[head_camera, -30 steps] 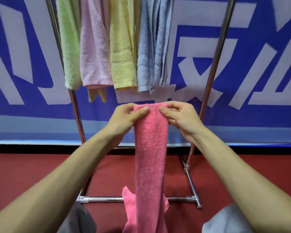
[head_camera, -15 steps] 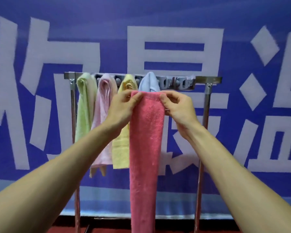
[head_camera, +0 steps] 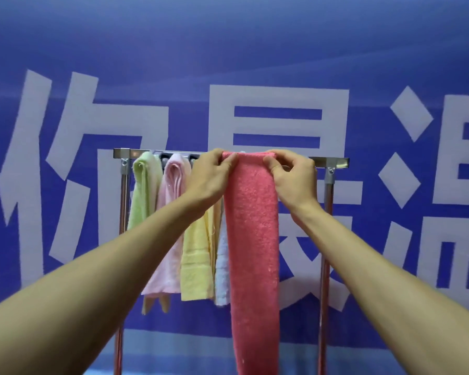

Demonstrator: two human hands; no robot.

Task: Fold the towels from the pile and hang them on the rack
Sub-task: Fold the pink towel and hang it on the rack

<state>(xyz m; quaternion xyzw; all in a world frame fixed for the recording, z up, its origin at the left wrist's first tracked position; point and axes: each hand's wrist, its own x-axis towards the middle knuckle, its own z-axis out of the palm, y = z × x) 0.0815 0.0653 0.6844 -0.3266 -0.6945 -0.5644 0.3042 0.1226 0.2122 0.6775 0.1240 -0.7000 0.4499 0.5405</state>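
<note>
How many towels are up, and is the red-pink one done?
Done: four hang on the silver metal rack: light green towel, pale pink towel, yellow towel, pale blue towel. In hand: left hand and right hand pinch the top of the coral terry towel at the bar. Left: letting go; pile unseen.

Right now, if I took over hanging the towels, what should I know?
Left hand: pinches the top left corner of the coral towel.
Right hand: pinches its top right corner.
Towel top is at the rack bar, rest hangs down; whether it lies over the bar, cannot tell.
Done: green towel, pale pink towel, yellow towel, light blue towel hang on the bar.
Left: settle the coral one beside them, let go. Whether more wait, this view does not show.
</note>
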